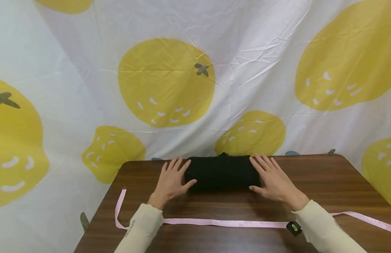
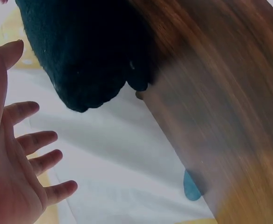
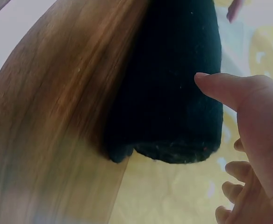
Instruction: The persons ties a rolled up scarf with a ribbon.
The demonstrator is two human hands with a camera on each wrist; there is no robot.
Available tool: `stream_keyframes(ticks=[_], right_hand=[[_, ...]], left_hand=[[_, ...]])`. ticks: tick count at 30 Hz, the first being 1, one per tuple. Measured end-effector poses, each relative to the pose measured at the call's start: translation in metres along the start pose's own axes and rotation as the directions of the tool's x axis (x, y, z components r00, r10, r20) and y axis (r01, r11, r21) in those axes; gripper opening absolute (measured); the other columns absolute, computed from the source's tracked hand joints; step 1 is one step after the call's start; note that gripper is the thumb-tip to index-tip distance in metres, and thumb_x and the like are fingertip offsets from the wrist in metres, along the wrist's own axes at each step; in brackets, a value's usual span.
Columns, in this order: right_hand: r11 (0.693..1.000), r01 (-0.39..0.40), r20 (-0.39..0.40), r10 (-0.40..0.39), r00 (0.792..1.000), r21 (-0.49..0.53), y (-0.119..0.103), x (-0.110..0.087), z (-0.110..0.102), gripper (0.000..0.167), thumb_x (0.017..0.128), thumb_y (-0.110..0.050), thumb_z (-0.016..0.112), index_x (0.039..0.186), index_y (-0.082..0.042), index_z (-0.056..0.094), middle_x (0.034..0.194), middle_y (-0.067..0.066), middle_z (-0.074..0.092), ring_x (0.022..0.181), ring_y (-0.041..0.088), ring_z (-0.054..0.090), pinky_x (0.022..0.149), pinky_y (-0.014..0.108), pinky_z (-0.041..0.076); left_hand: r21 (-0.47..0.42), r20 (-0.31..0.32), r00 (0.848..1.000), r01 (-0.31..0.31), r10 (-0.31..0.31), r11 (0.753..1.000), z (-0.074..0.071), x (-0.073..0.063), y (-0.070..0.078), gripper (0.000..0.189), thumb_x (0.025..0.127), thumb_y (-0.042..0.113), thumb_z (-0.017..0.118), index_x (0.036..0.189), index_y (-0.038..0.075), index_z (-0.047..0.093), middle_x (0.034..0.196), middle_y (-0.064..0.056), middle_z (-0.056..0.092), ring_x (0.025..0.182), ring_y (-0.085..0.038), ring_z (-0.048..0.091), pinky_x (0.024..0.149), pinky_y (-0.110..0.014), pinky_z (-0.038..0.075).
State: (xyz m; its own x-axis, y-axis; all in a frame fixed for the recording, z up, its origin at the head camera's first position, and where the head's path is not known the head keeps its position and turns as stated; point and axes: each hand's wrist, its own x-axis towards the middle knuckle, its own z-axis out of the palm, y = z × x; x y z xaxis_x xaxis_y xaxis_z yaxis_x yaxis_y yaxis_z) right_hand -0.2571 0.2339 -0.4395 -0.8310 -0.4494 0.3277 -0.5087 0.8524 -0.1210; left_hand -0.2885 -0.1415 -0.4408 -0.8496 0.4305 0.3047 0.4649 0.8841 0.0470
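A dark roll of fuzzy cloth (image 1: 222, 173) lies lengthwise near the table's far edge. My left hand (image 1: 172, 182) is at its left end, and my right hand (image 1: 274, 181) is at its right end. Both hands have their fingers spread and fairly straight. In the left wrist view the left hand (image 2: 15, 154) appears beside the roll (image 2: 89, 51), apart from it. The right thumb (image 3: 220, 87) overlaps the roll's side (image 3: 169, 84) in the right wrist view; contact cannot be told. Layered folds show at the roll's end.
A pink ribbon (image 1: 227, 223) runs across the brown wooden table (image 1: 220, 242), nearer me than the roll, passing behind both forearms in view. Its left end bends toward the far side. A white curtain (image 1: 246, 52) with yellow lemon prints hangs right behind the table. A small black device (image 1: 293, 228) sits at my right wrist.
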Motion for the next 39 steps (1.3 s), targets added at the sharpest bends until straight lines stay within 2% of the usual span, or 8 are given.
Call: stream_keyframes(ticks=[7, 15, 19, 29, 39], right_hand=[[1.000, 0.023, 0.012, -0.023, 1.000, -0.010, -0.006, 0.006, 0.007, 0.097, 0.082, -0.044, 0.077, 0.154, -0.002, 0.028, 0.159, 0.026, 0.024, 0.147, 0.045, 0.018, 0.116, 0.061, 0.018], [0.999, 0.050, -0.013, -0.050, 0.999, -0.012, -0.013, 0.010, 0.010, 0.095, 0.081, -0.042, 0.079, 0.152, -0.001, 0.031, 0.158, 0.027, 0.027, 0.145, 0.046, 0.022, 0.115, 0.061, 0.020], [0.999, 0.052, 0.007, -0.052, 0.999, -0.004, -0.016, 0.014, 0.013, 0.096, 0.082, -0.041, 0.079, 0.153, -0.001, 0.029, 0.159, 0.026, 0.025, 0.147, 0.045, 0.020, 0.116, 0.060, 0.019], [0.996, 0.083, 0.007, -0.083, 0.997, -0.026, -0.024, 0.024, 0.021, 0.096, 0.080, -0.041, 0.080, 0.153, -0.001, 0.031, 0.157, 0.027, 0.027, 0.145, 0.045, 0.023, 0.116, 0.059, 0.020], [0.995, 0.085, 0.003, -0.085, 0.996, -0.048, -0.029, 0.034, 0.026, 0.097, 0.078, -0.042, 0.081, 0.152, -0.001, 0.033, 0.156, 0.027, 0.030, 0.145, 0.044, 0.026, 0.116, 0.059, 0.020]], left_hand=[[0.009, 0.033, 0.999, -0.002, 0.001, 1.000, 0.002, 0.005, 0.007, 0.076, 0.093, 0.065, 0.051, 0.154, 0.023, 0.037, 0.157, -0.012, 0.037, 0.145, -0.033, 0.031, 0.114, -0.060, 0.024], [0.001, 0.033, 0.999, -0.020, 0.020, 1.000, 0.006, 0.009, 0.011, 0.075, 0.093, 0.064, 0.052, 0.154, 0.022, 0.037, 0.156, -0.014, 0.037, 0.144, -0.034, 0.032, 0.114, -0.061, 0.025], [-0.002, 0.039, 0.999, -0.025, 0.025, 1.000, 0.010, 0.011, 0.013, 0.076, 0.093, 0.065, 0.051, 0.154, 0.023, 0.037, 0.156, -0.014, 0.037, 0.145, -0.033, 0.031, 0.114, -0.060, 0.025], [-0.012, 0.076, 0.996, -0.050, 0.051, 0.999, 0.017, 0.021, 0.023, 0.078, 0.092, 0.065, 0.052, 0.155, 0.022, 0.035, 0.157, -0.014, 0.035, 0.146, -0.033, 0.030, 0.115, -0.059, 0.025], [0.014, 0.091, 0.993, -0.076, 0.074, 0.997, 0.023, 0.031, 0.032, 0.082, 0.090, 0.067, 0.054, 0.155, 0.023, 0.033, 0.157, -0.015, 0.036, 0.145, -0.032, 0.031, 0.117, -0.055, 0.024]])
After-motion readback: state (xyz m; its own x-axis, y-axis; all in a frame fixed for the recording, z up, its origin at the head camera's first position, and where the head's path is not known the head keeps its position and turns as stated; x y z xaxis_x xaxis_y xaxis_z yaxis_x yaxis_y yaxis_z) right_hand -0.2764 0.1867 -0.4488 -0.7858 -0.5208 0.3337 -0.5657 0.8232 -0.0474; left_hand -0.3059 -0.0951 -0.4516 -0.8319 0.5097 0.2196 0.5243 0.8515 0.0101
